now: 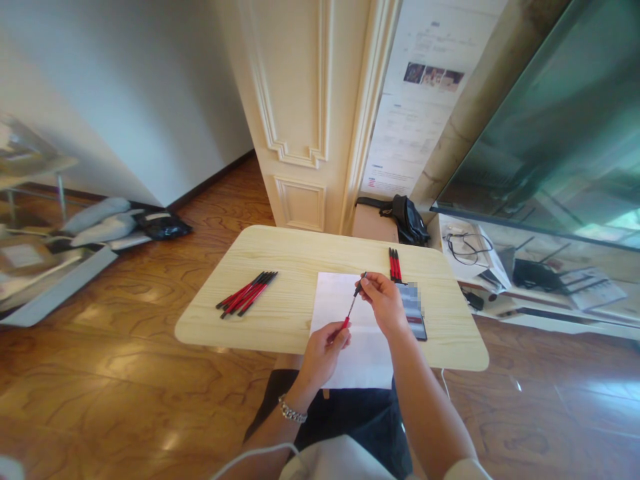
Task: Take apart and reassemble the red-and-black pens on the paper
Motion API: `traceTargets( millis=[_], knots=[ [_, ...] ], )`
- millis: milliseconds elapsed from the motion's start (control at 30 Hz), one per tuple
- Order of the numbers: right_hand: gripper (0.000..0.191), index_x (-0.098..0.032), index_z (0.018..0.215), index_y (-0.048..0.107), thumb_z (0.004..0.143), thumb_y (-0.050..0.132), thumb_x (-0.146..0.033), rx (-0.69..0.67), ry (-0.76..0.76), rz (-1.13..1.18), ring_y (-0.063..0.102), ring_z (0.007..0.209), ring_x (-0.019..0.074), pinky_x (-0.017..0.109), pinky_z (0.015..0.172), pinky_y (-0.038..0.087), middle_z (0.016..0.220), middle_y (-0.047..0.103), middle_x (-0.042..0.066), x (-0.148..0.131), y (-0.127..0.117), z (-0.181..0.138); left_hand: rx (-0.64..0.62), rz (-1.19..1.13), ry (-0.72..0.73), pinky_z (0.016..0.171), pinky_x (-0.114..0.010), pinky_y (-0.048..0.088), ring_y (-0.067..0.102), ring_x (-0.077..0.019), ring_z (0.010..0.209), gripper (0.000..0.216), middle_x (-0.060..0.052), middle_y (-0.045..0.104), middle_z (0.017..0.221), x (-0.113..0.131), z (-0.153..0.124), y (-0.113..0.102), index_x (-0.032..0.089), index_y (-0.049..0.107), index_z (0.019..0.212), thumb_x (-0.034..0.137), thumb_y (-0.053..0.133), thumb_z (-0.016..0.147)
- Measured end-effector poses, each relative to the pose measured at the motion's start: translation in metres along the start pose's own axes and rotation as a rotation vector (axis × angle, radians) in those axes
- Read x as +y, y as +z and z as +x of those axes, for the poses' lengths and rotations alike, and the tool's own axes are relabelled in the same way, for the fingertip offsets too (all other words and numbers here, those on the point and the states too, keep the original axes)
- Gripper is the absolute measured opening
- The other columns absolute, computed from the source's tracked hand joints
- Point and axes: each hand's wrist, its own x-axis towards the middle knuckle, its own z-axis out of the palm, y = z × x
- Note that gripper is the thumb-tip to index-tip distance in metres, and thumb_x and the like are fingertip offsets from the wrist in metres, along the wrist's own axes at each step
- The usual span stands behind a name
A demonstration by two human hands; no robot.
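Observation:
I hold one red and black pen (351, 306) between both hands above a white sheet of paper (354, 333). My left hand (324, 350) pinches its red lower end. My right hand (383, 301) pinches its black upper end. The pen slants up to the right. A pile of several red and black pens (247, 293) lies on the left of the light wooden table (280, 320). A smaller group of such pens (395, 264) lies at the far right, above a dark phone (413, 311) beside my right hand.
The small table stands on a wooden floor. A cream panelled door and a poster rise behind it. A black bag (407, 219) sits on a box beyond the table. At right are a glass panel and a low shelf with cables; bags and clutter lie left.

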Motion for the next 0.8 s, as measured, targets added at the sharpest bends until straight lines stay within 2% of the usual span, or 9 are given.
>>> traceTargets(
  millis=[300, 567, 700, 800],
  knots=[
    [0.026, -0.018, 0.091, 0.063, 0.074, 0.067, -0.037, -0.034, -0.002, -0.104, 0.054, 0.061, 0.0123, 0.026, 0.057, 0.041, 0.078, 0.068, 0.005, -0.001, -0.002, -0.004, 0.006, -0.019, -0.004, 0.07, -0.028, 0.051, 0.062, -0.0169, 0.073, 0.036, -0.005, 0.066, 0.078, 0.006, 0.0, 0.002, 0.014, 0.066, 0.103, 0.042, 0.058, 0.083],
    [0.026, -0.018, 0.09, 0.064, 0.074, 0.066, -0.038, -0.133, 0.067, -0.201, 0.055, 0.062, 0.0135, 0.028, 0.058, 0.042, 0.081, 0.069, 0.006, 0.012, -0.002, -0.022, 0.0, -0.071, -0.037, 0.07, -0.028, 0.051, 0.063, -0.0169, 0.073, 0.038, -0.006, 0.068, 0.079, 0.012, 0.0, 0.001, 0.014, 0.067, 0.103, 0.044, 0.06, 0.081],
    [0.024, -0.018, 0.091, 0.063, 0.076, 0.064, -0.036, -0.17, 0.061, -0.188, 0.054, 0.061, 0.013, 0.027, 0.057, 0.041, 0.08, 0.069, 0.006, 0.014, -0.006, -0.027, -0.06, -0.129, -0.056, 0.063, -0.025, 0.048, 0.06, -0.0142, 0.065, 0.037, -0.005, 0.065, 0.074, 0.013, -0.001, 0.002, 0.012, 0.067, 0.102, 0.043, 0.059, 0.082],
    [0.023, -0.018, 0.092, 0.062, 0.079, 0.062, -0.036, -0.22, 0.072, -0.162, 0.053, 0.06, 0.0123, 0.026, 0.056, 0.04, 0.079, 0.068, 0.005, 0.012, -0.01, -0.029, -0.18, -0.26, -0.155, 0.054, -0.023, 0.042, 0.057, -0.0128, 0.059, 0.037, -0.005, 0.063, 0.068, 0.015, -0.003, 0.003, 0.011, 0.066, 0.1, 0.043, 0.057, 0.084]
  ],
)
